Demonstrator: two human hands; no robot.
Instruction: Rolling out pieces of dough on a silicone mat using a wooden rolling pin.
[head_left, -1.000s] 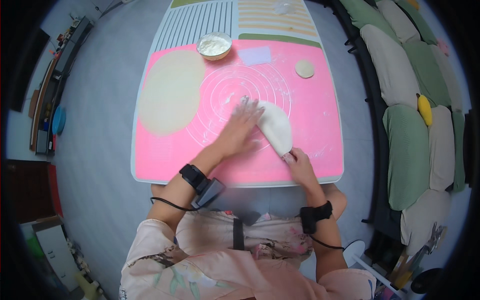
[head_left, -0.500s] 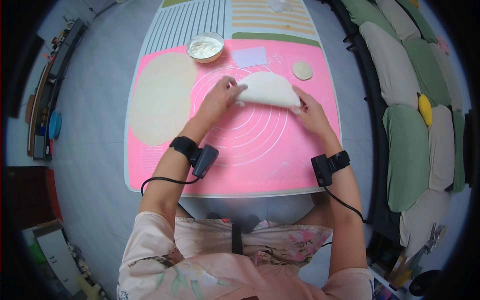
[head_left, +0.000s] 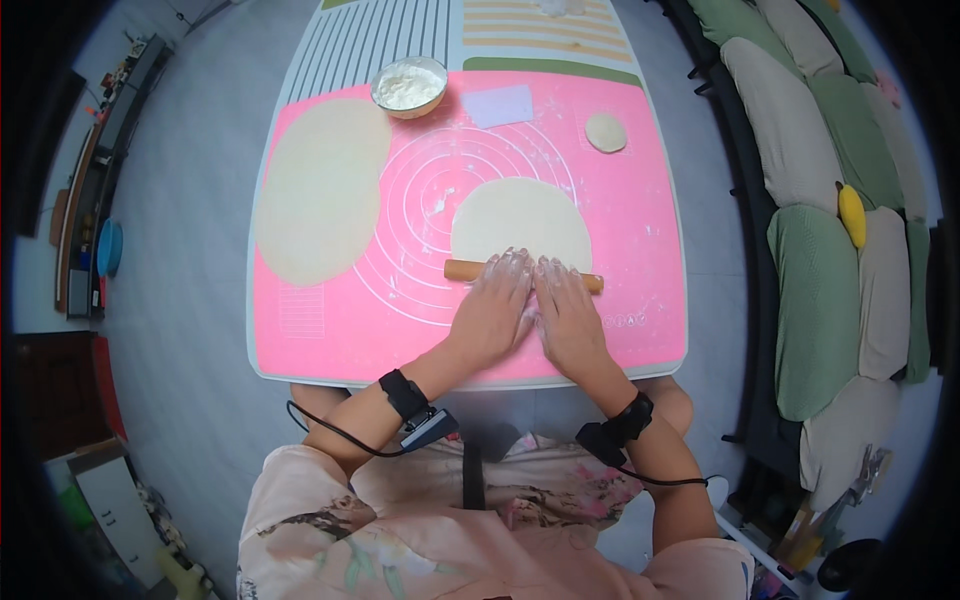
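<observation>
Covering the near end of the table (head_left: pixel 456 38) is a pink mat (head_left: pixel 380 335), grey floor (head_left: pixel 180 250) either side, sofa (head_left: pixel 815 310) off right. Pin (head_left: pixel 463 270) lies across the near part of the dough (head_left: pixel 520 218), bare mat past both ends. Left hand (head_left: pixel 492 308) and right hand (head_left: pixel 572 318) are on the pin, fingers pretty much straight, uncurled. Dough's pale, smooth, roundish; pin's brown.
</observation>
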